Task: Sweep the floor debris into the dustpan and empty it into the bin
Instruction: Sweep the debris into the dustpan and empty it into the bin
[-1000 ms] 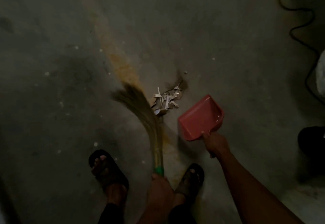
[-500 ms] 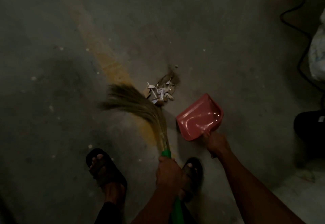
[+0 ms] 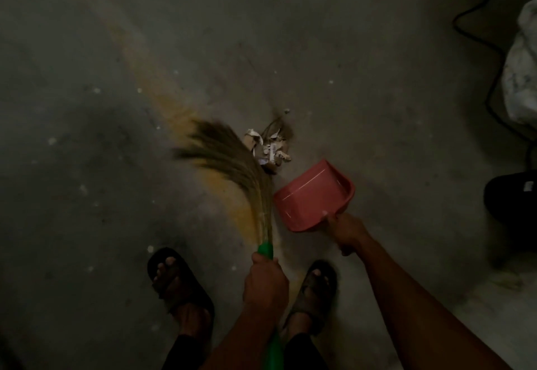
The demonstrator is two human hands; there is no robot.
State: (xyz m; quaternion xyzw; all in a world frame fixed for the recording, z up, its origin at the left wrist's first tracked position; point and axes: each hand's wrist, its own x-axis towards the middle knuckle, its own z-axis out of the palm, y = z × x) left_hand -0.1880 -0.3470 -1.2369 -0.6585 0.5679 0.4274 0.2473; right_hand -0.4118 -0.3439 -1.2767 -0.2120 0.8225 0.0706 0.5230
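Fingers of my left hand (image 3: 266,284) curl round the green handle of the light, floppy broom (image 3: 232,166), my right hand (image 3: 345,231) grips the stiff dustpan (image 3: 313,195) by its handle, and the featherweight debris (image 3: 270,148) lies between them on the floor (image 3: 87,79).

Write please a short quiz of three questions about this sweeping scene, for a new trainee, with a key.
1. True or false: the debris already lies inside the dustpan.
2. Which hand grips the broom by its green handle? A. left hand B. right hand C. both
3. Fill in: the pile of debris lies between the broom's bristles and the open mouth of the ____.

Key: 1. False, it lies on the floor just in front of the dustpan. 2. A; the right hand holds the dustpan. 3. dustpan.
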